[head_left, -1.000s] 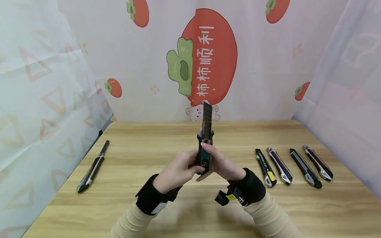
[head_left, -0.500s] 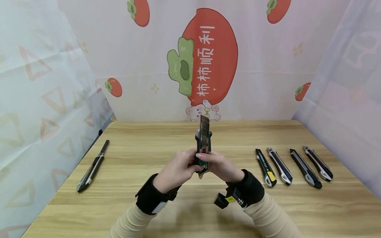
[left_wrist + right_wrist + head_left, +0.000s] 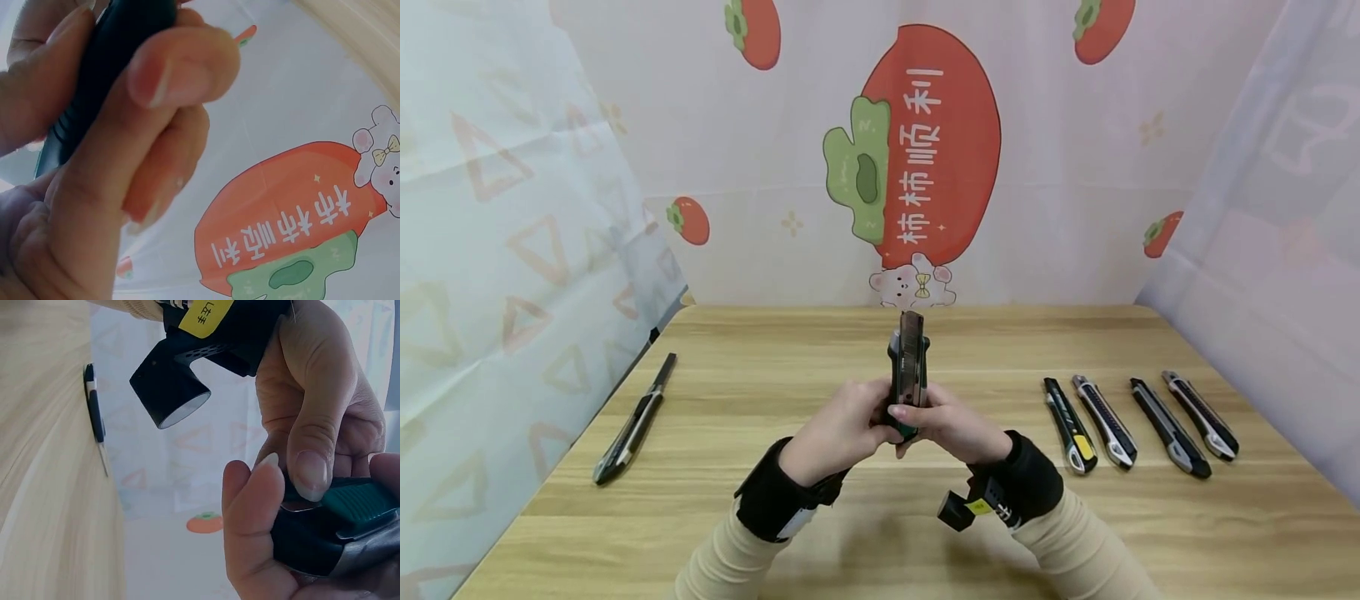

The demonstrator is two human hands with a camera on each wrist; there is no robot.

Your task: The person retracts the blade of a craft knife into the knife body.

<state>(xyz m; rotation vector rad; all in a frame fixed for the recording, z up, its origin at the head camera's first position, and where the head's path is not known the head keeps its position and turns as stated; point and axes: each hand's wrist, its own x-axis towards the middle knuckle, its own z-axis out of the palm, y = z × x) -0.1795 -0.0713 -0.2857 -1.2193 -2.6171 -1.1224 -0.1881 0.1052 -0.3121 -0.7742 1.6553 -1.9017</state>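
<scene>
A dark snap-off utility knife [image 3: 912, 358] stands nearly upright over the middle of the table, its segmented blade pointing up. My left hand [image 3: 844, 429] grips the handle's lower end from the left, thumb in front. From the right, my right hand [image 3: 958, 423] also holds the knife, with its thumb pressed across the handle below the blade. In the right wrist view, the green ribbed part [image 3: 362, 505] and dark handle end show between the fingers of both hands. Fingers curl round the dark green handle [image 3: 119, 69] in the left wrist view.
On the left of the wooden table [image 3: 760, 525] lies a utility knife [image 3: 635, 425] with its blade extended. Several utility knives [image 3: 1070, 425] lie side by side at the right, blades not showing. A printed curtain [image 3: 1045, 192] encloses the back and sides.
The blade stands out less far from the handle, and my right thumb has slid down along the handle. Both hands and the knife have shifted slightly left.
</scene>
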